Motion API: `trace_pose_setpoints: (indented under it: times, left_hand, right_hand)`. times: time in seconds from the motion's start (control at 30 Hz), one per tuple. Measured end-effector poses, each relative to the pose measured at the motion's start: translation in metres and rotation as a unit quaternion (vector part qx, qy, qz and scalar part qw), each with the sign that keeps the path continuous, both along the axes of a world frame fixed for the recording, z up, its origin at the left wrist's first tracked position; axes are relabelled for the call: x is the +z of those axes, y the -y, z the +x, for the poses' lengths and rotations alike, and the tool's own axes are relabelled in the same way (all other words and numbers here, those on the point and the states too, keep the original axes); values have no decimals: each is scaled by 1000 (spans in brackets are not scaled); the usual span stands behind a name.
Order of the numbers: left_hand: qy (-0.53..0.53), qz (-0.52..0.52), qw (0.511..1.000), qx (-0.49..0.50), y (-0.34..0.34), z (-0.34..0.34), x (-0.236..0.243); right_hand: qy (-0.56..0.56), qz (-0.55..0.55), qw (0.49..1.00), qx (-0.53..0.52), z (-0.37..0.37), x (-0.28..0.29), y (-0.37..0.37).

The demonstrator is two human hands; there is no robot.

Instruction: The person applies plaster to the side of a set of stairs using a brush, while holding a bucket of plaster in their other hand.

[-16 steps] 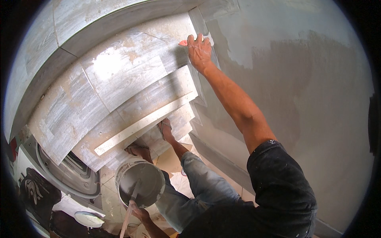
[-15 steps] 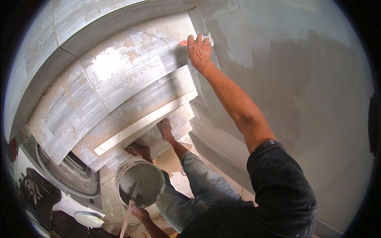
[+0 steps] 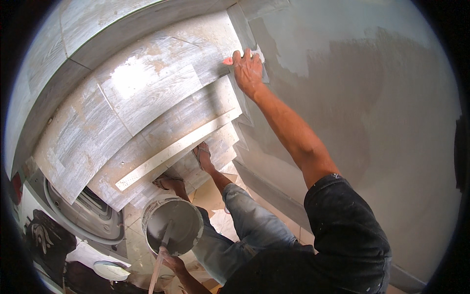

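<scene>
Up at the edge of the stairs, my right hand (image 3: 248,72) is closed around a scraper, pressing it to the grey wall (image 3: 352,112). The orange-red end of the scraper (image 3: 227,61) sticks out left of my fingers; part of its pale, smeared blade shows on the right. Low in view, my left hand (image 3: 169,259) grips the near rim of a bucket (image 3: 195,238) coated with dried grey splashes. Grey mix (image 3: 183,223) lies inside the bucket. A long pale stick (image 3: 156,272) slants out of it past my left hand; whether my fingers also hold the stick is unclear.
Grey wood-look stair treads (image 3: 147,110) rise ahead, with a pale strip (image 3: 178,149) along one step. My sandalled feet (image 3: 200,154) stand on the lower steps. At left are a grey basin-like appliance (image 3: 107,225), a dark bag (image 3: 46,240) and a round lid (image 3: 111,270).
My right hand has moved slightly down along the wall edge, toward me, with the scraper. The bucket and my left hand stay nearly where they were.
</scene>
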State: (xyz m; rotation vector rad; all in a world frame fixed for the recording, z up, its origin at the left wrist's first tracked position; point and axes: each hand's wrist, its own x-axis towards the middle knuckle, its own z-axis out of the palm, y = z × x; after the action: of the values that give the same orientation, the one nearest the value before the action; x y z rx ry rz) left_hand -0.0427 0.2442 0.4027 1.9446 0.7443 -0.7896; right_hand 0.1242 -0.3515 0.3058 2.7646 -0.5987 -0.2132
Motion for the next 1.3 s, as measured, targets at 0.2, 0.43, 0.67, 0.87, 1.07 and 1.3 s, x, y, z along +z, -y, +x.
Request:
trace_pose_setpoints:
  times: [0.2, 0.43, 0.67, 0.87, 1.07, 1.3]
  left_hand:
    - [19, -30, 999, 30, -15, -13, -13]
    - [40, -27, 998, 31, -11, -8, -10]
    - [27, -28, 999, 16, 0, 5, 2]
    - [44, -22, 999, 6, -5, 5, 1]
    - [47, -36, 998, 26, -11, -3, -1]
    - [126, -24, 991, 24, -14, -14, -15]
  right_hand:
    - [-19, 5, 1000, -6, -19, 8, -9]
    - [-34, -2, 999, -9, -42, 3, -10]
    - [-43, 2, 999, -22, -66, 9, -18]
    - [-14, 1, 1000, -7, -97, 13, -25]
    - [-121, 11, 993, 3, -113, 43, -31]
    - [-103, -12, 991, 88, 19, 68, 25]
